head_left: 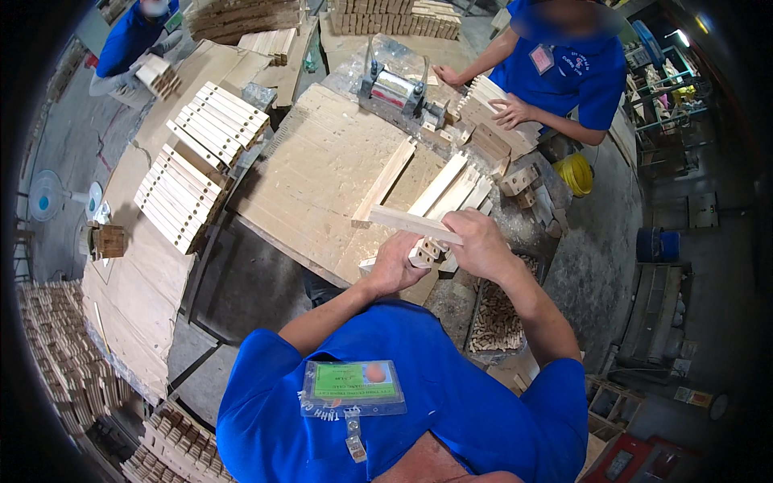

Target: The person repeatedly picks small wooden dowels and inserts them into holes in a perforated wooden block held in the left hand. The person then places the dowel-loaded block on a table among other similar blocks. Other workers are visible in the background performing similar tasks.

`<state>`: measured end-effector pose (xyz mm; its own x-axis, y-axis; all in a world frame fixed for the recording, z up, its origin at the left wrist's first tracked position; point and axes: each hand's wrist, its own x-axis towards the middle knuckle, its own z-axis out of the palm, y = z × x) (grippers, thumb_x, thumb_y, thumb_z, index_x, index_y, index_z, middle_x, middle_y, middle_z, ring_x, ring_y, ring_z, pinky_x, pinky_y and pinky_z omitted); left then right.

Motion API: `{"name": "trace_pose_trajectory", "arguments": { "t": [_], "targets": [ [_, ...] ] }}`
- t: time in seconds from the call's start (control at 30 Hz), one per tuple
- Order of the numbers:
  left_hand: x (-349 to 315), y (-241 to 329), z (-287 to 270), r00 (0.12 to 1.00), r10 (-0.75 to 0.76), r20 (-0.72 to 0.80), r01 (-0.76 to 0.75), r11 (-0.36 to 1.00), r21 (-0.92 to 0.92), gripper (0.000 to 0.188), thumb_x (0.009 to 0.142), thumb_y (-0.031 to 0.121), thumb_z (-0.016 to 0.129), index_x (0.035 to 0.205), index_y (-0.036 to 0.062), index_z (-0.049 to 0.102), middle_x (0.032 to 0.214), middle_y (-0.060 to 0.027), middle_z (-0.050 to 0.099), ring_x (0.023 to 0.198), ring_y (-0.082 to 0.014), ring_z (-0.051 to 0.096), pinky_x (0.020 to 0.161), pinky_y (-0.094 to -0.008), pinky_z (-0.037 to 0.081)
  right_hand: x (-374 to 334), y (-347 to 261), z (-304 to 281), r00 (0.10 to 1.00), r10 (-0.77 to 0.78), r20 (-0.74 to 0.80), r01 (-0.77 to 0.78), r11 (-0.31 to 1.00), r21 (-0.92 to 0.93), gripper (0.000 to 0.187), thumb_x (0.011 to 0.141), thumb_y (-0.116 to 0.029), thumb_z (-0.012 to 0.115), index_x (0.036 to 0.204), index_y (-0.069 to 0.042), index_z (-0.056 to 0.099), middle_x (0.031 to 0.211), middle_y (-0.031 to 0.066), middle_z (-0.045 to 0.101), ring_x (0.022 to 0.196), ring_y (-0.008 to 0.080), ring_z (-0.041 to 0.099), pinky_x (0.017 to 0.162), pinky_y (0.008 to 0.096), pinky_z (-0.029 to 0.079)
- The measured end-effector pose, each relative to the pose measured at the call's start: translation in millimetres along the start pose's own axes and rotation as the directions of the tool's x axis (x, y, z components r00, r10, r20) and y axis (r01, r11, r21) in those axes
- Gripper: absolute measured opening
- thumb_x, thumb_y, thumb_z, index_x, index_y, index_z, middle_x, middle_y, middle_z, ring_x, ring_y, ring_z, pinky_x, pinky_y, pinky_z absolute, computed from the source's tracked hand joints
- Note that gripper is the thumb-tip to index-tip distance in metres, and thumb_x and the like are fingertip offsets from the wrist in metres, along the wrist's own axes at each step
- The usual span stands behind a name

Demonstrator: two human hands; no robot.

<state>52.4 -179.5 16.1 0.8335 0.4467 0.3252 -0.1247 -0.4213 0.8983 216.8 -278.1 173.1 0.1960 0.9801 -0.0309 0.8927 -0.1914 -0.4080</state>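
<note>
My right hand [483, 245] is closed around one end of a flat wooden slat [407, 220], which lies crosswise over several pale wooden strips [447, 189]. Just below it, my left hand [394, 264] is closed on a wooden block with drilled holes [424, 252] at the near end of those strips. To the left of the strips, a single wooden bar [386, 183] rests on the cardboard-covered bench [310, 177]. My left fingertips are partly hidden by the wood.
A bin of small wooden dowels [495, 322] sits right of my body. A metal roller device [393, 88] stands at the bench's far side. Opposite, a co-worker in blue [564, 72] handles a stack of strips [491, 113]. Rows of drilled strips [181, 193] lie to the left.
</note>
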Motion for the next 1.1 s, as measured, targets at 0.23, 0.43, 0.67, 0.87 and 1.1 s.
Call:
{"name": "trace_pose_trajectory", "arguments": {
  "t": [0.23, 0.43, 0.67, 0.87, 1.1],
  "targets": [
    [-4, 0, 2, 1.000, 0.015, 0.000, -0.015, 1.000, -0.019, 0.062, 0.074, 0.013, 0.086, 0.132, 0.0035, 0.065, 0.126, -0.0221, 0.069, 0.118, -0.0465, 0.065, 0.102, -0.0515, 0.054, 0, -8, 8, 0.999, 0.039, 0.018, -0.037, 0.997, -0.063, 0.020, 0.084, 0.001, 0.074, 0.100, -0.003, 0.062, 0.090, 0.0185, 0.069, 0.088, 0.0419, 0.068, 0.079, 0.0540, 0.055],
    [-1, 2, 4, 0.999, 0.034, 0.006, -0.034, 0.999, -0.036, 0.063, 0.074, 0.013, 0.085, 0.133, 0.0035, 0.065, 0.125, -0.0219, 0.069, 0.119, -0.0464, 0.064, 0.102, -0.0513, 0.053, -1, -9, 11, 0.999, 0.036, 0.027, -0.034, 0.997, -0.075, 0.021, 0.085, 0.000, 0.074, 0.101, -0.002, 0.061, 0.091, 0.0209, 0.069, 0.087, 0.0434, 0.068, 0.078, 0.0546, 0.055],
    [-3, -2, 0, 0.996, -0.057, -0.075, 0.054, 0.998, -0.039, 0.056, 0.077, 0.007, 0.086, 0.130, 0.0047, 0.068, 0.117, -0.0178, 0.071, 0.105, -0.0377, 0.071, 0.092, -0.0437, 0.057, -8, -15, -9, 0.961, -0.045, -0.274, 0.078, 0.991, 0.110, 0.028, 0.094, -0.009, 0.079, 0.116, 0.001, 0.066, 0.090, 0.0180, 0.069, 0.075, 0.0356, 0.069, 0.072, 0.0455, 0.057],
    [3, -13, -30, 0.980, -0.195, -0.043, 0.179, 0.952, -0.250, 0.059, 0.081, 0.004, 0.084, 0.137, 0.0040, 0.064, 0.118, -0.0065, 0.072, 0.107, -0.0164, 0.071, 0.095, -0.0325, 0.056, -88, -36, 30, 0.831, 0.556, -0.016, -0.132, 0.225, 0.965, 0.041, 0.115, -0.025, 0.059, 0.147, -0.003, 0.048, 0.089, 0.0034, 0.064, 0.070, 0.0144, 0.063, 0.067, 0.0379, 0.059],
    [15, -17, -56, 0.935, -0.315, 0.163, 0.354, 0.858, -0.373, 0.051, 0.085, 0.003, 0.080, 0.134, 0.0058, 0.065, 0.111, -0.0004, 0.072, 0.102, -0.0095, 0.067, 0.092, -0.0284, 0.055, -163, -67, 90, 0.846, 0.521, 0.109, -0.281, 0.263, 0.923, 0.040, 0.117, -0.024, 0.051, 0.150, -0.004, 0.043, 0.090, 0.0037, 0.061, 0.072, 0.0136, 0.059, 0.068, 0.0327, 0.054]
  ]
}}
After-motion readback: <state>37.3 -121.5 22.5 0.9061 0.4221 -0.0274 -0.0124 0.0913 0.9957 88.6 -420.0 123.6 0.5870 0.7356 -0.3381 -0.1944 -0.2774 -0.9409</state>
